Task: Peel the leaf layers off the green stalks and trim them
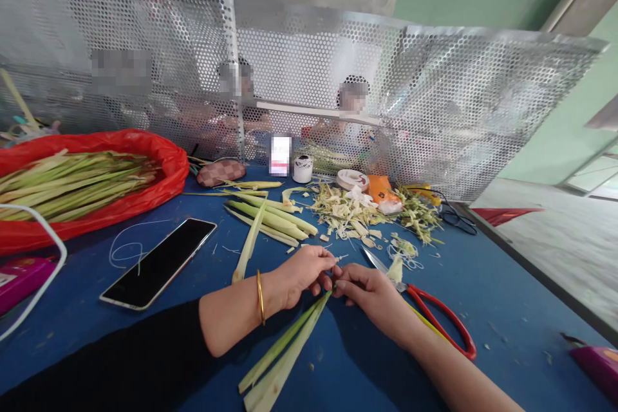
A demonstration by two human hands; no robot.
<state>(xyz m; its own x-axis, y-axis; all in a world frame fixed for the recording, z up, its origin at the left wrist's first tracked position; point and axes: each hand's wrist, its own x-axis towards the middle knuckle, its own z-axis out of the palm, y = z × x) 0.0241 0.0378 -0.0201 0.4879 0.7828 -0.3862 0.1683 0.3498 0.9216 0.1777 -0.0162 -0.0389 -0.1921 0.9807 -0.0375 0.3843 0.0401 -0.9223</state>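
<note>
My left hand (309,272), with a gold bangle (261,296) at its wrist, is closed in a pinch near a short white thread-like piece (341,258). Close against it, my right hand (365,291) pinches at the narrow top end of some pale green leaf strips (292,354). These strips spread toward the front edge of the view, and their joined tip is partly covered by fingers. Red-handled scissors (451,315) lie under and beside my right wrist, blades pointing away. More thick leaf pieces (270,215) rest beyond my left hand.
A red bag (171,170) full of long leaves stands at the left. Nearby lies a dark phone (161,262). Leaf scraps (345,206), a tape roll (352,179) and a lit phone (280,154) line the back. Behind the perforated metal screen (309,58) people are seated.
</note>
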